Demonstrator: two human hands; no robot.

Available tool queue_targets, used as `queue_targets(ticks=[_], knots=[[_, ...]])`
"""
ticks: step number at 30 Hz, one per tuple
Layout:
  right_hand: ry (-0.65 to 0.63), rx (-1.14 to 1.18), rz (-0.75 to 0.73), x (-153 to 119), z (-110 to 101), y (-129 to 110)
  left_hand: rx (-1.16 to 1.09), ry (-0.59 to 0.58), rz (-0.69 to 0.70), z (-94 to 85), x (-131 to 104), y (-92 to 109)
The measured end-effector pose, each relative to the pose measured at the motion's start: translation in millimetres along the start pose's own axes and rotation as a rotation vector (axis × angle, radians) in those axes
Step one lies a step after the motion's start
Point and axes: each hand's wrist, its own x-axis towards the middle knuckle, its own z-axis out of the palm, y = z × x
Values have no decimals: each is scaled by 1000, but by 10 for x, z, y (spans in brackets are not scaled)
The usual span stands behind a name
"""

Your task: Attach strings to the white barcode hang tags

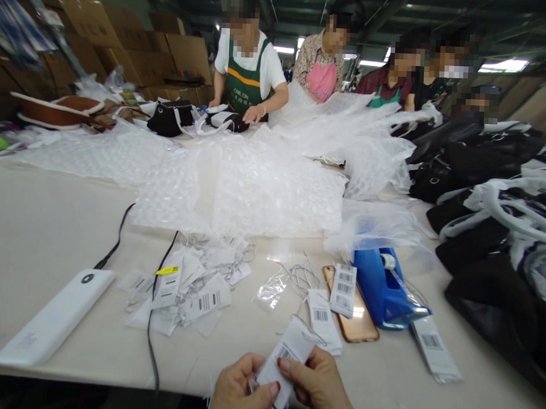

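Note:
At the near edge of the table both my hands hold one white barcode tag [285,357] with a thin string. My left hand [237,391] pinches its lower end, where a bit of clear plastic shows. My right hand [320,387] grips the tag's right side with thumb and fingers. More barcode tags lie just beyond: two [343,289] on and beside a gold phone [357,326], and a loose pile [192,285] to the left.
A blue tape dispenser [384,288] stands right of the phone. A white power bank [53,324] with black cables lies at the left. Bubble wrap sheets [256,185] cover the table's middle. Black bags [502,238] pile up on the right. Several people work at the far side.

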Motion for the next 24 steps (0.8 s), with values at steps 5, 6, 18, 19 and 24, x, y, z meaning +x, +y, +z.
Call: queue_targets(ticks=[5,6,18,19,24], knots=[[-10,4,18,3,-17,0,-89,-44,28,31,-20,103],[-22,4,26,2,-20,-5,-109,-67,35,30,-26,130],[-61,8,2,-39,-39,-111,-47,-69,-59,-29,-55,209],[-59,6,-3,-37,-39,-113,-40,-52,-73,-19,-59,215],[-58,15,-38,9,-63,-62,-93,-8,-68,-25,-18,161]])
